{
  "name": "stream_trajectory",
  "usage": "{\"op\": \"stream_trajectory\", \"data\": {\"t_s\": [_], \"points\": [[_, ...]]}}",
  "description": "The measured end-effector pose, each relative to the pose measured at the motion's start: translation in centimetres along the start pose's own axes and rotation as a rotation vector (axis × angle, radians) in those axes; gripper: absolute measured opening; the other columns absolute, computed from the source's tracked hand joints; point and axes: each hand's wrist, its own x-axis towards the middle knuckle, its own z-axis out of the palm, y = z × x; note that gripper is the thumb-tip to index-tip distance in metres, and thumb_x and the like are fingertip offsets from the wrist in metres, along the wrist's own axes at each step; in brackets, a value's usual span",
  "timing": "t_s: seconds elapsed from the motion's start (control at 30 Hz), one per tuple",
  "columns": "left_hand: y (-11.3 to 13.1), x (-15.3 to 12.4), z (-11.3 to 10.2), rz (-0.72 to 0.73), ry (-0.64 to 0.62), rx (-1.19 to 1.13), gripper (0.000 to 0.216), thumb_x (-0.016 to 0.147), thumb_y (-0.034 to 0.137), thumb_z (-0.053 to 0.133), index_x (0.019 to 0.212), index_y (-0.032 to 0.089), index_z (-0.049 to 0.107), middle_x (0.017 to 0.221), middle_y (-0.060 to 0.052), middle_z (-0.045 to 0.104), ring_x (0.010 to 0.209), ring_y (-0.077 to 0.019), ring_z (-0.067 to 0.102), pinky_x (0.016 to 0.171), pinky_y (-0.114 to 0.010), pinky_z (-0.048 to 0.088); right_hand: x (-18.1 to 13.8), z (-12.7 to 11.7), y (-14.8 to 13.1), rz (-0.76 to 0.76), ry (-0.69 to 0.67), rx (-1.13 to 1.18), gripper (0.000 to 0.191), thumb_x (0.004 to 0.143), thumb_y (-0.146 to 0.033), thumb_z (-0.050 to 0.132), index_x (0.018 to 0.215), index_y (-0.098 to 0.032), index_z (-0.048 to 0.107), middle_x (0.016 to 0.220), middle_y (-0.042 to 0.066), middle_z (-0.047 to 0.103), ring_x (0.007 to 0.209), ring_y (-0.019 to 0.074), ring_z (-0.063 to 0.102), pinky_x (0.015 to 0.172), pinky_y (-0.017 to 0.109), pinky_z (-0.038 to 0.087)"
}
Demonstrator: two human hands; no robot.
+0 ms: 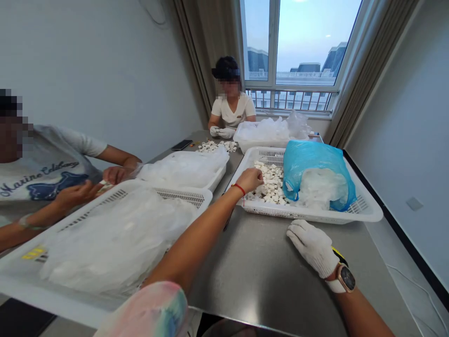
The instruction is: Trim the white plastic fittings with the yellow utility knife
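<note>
Steel worktop [259, 271]: left hand [249, 180] fingers curled over white pieces [271, 185], grip unclear; basket [365, 213] beneath, long axis crosswise; gloved right hand [312, 245] flat, fingers spread.

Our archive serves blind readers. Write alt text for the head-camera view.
The wearer's bare left hand reaches into small white pieces in a white tray that also holds a blue bag, while the gloved right hand rests flat on the steel table. Two other people work at trays nearby.
</note>
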Motion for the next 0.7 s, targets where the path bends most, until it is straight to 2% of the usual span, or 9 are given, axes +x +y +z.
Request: {"op": "stream_trajectory", "data": {"t_s": [0.07,0.13,0.17,0.23,0.3,0.4,0.53,0.63,0.7], "points": [[1.3,-2.8,0.2,0.073,0.087,-0.153,0.016,0.084,0.03,0.06,0.082,0.016,0.066,0.083,-0.005,0.07,0.078,-0.0166,0.065,0.071,-0.026,0.049,0.1,-0.2,-0.1,0.016,0.072,0.071,0.02,0.096,-0.028,0.046,0.097,-0.022,0.065,0.105,0.005,0.07,0.097,0.0183,0.066,0.082,0.029,0.053],[2.5,-6.2,1.7,0.162,0.191,-0.71,0.019,0.079,0.034,0.066,0.077,0.015,0.063,0.074,-0.002,0.066,0.068,-0.0147,0.062,0.065,-0.026,0.049,0.2,-0.4,-0.3,0.056,0.173,0.148,0.018,0.094,-0.029,0.05,0.103,-0.022,0.064,0.109,0.006,0.068,0.102,0.018,0.065,0.088,0.029,0.053],[3.1,-7.8,2.8,0.156,0.217,-0.903,0.021,0.076,0.036,0.069,0.073,0.016,0.061,0.073,-0.002,0.065,0.066,-0.0137,0.061,0.065,-0.026,0.05,0.2,-0.5,-0.5,0.077,0.218,0.181,0.019,0.093,-0.029,0.052,0.107,-0.022,0.063,0.112,0.007,0.068,0.104,0.0182,0.065,0.09,0.03,0.052],[3.8,-10.5,5.3,0.1,0.23,-1.184,0.025,0.072,0.035,0.073,0.067,0.016,0.057,0.081,-0.002,0.065,0.064,-0.0116,0.059,0.063,-0.025,0.05,0.2,-0.8,-0.8,0.101,0.273,0.23,0.027,0.09,-0.03,0.056,0.115,-0.022,0.06,0.117,0.009,0.066,0.105,0.0187,0.064,0.089,0.03,0.053],[4.2,-12.4,7.6,0.057,0.174,-1.324,0.025,0.07,0.033,0.075,0.067,0.016,0.056,0.086,-0.003,0.065,0.066,-0.0112,0.06,0.065,-0.026,0.051,0.3,-0.9,-1.2,0.104,0.263,0.267,0.03,0.088,-0.03,0.058,0.117,-0.022,0.059,0.118,0.009,0.065,0.105,0.0192,0.064,0.087,0.029,0.055],[4.2,-13.4,10.0,0.052,0.14,-1.404,0.025,0.069,0.031,0.077,0.068,0.016,0.056,0.088,-0.004,0.066,0.074,-0.0132,0.063,0.07,-0.027,0.053,0.4,-1.1,-1.8,0.122,0.202,0.297,0.024,0.089,-0.028,0.056,0.112,-0.025,0.062,0.108,0.007,0.068,0.101,0.0192,0.065,0.084,0.028,0.055],[3.7,-13.4,11.6,0.029,0.151,-1.41,0.025,0.07,0.027,0.076,0.081,0.018,0.056,0.09,-0.006,0.069,0.081,-0.0156,0.067,0.074,-0.029,0.054,0.7,-1.0,-2.1,0.151,0.143,0.3,0.019,0.091,-0.029,0.053,0.106,-0.026,0.064,0.101,0.006,0.069,0.096,0.0187,0.066,0.082,0.028,0.055],[3.3,-13.6,12.0,0.048,0.206,-1.239,0.024,0.075,0.024,0.071,0.096,0.018,0.061,0.092,-0.007,0.07,0.082,-0.016,0.067,0.075,-0.028,0.054,0.7,-0.9,-2.1,0.16,0.098,0.297,0.019,0.092,-0.031,0.052,0.105,-0.025,0.064,0.1,0.007,0.069,0.093,0.0181,0.066,0.079,0.027,0.055],[3.2,-13.8,12.1,0.115,0.261,-1.083,0.017,0.079,0.023,0.067,0.095,0.019,0.066,0.092,-0.006,0.07,0.081,-0.0155,0.066,0.072,-0.027,0.055,0.7,-0.9,-2.1,0.165,0.071,0.294,0.019,0.093,-0.032,0.051,0.105,-0.024,0.064,0.1,0.007,0.069,0.092,0.0176,0.066,0.079,0.026,0.054]]}}
